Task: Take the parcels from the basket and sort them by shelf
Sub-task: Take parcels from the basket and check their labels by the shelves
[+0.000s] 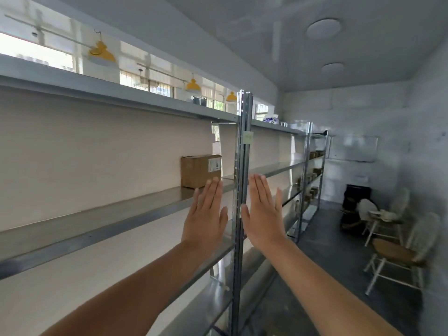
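Holding nothing: your left hand (206, 214) and right hand (263, 212), both flat, fingers straight and close together, raised on either side of the upright post (242, 166).
Just beyond the left fingertips: one cardboard parcel (200, 170), standing on the middle shelf (97, 221) near the post, label on its right-hand face.
Likely handling: stiff-sided with firm corners, probably light to moderate; dry card should not slip. Take it with a palm on each of two opposite faces, or one hand beneath.
No basket in view.
Farther along: small brown parcels (315, 154) on the distant shelves, too small to detail.
Far right: wooden chairs (397, 251).
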`<action>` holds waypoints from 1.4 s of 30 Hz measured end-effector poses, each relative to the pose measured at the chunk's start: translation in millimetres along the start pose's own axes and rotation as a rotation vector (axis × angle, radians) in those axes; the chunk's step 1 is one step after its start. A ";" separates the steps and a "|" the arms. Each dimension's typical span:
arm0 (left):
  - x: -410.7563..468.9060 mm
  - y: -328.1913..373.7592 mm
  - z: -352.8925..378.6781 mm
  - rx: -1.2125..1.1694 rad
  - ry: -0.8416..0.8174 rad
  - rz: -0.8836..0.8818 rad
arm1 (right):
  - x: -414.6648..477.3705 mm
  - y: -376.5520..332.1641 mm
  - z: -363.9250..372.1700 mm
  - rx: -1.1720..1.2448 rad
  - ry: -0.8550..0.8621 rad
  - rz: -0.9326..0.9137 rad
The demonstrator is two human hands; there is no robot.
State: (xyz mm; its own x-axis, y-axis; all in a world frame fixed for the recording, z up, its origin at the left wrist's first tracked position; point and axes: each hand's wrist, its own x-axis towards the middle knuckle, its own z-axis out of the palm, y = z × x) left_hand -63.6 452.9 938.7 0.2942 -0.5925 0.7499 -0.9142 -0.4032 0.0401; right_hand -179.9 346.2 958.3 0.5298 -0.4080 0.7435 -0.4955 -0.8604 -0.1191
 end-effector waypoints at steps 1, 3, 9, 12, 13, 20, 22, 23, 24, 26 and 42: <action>11.9 9.3 5.2 -0.015 0.014 0.012 | 2.6 15.8 -1.6 -0.018 0.015 -0.009; 38.7 28.4 16.3 -0.067 0.043 0.015 | 10.4 48.4 -5.0 -0.038 0.024 -0.009; 103.3 87.8 75.4 -0.112 0.043 0.055 | 49.4 146.9 -7.4 -0.079 0.049 0.084; 127.8 111.1 110.5 -0.128 0.064 0.067 | 60.1 186.9 1.2 -0.100 0.053 0.086; 134.9 118.4 122.4 -0.143 0.068 0.069 | 62.2 199.9 5.1 -0.099 0.046 0.089; 158.4 154.4 203.3 -0.218 0.014 0.104 | 56.9 281.8 46.7 -0.124 -0.033 0.160; 163.1 159.6 221.1 -0.221 -0.004 0.128 | 56.1 300.3 59.0 -0.149 -0.051 0.183; 166.4 161.5 229.3 -0.232 -0.010 0.135 | 57.2 308.7 65.0 -0.154 -0.056 0.195; 169.8 163.3 237.7 -0.247 -0.012 0.138 | 58.5 316.2 71.1 -0.164 -0.059 0.206; 177.5 164.7 254.8 -0.266 -0.024 0.134 | 62.6 327.1 84.0 -0.187 -0.072 0.218; 295.8 121.6 394.3 -0.342 -0.070 0.214 | 164.6 370.0 192.2 -0.356 -0.118 0.351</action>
State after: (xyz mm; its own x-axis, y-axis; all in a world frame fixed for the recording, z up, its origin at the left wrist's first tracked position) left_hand 22.1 -46.4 905.0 0.0943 -0.6887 0.7189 -0.9934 -0.0173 0.1138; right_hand -143.8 -98.0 910.1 0.3535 -0.7029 0.6173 -0.8500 -0.5168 -0.1018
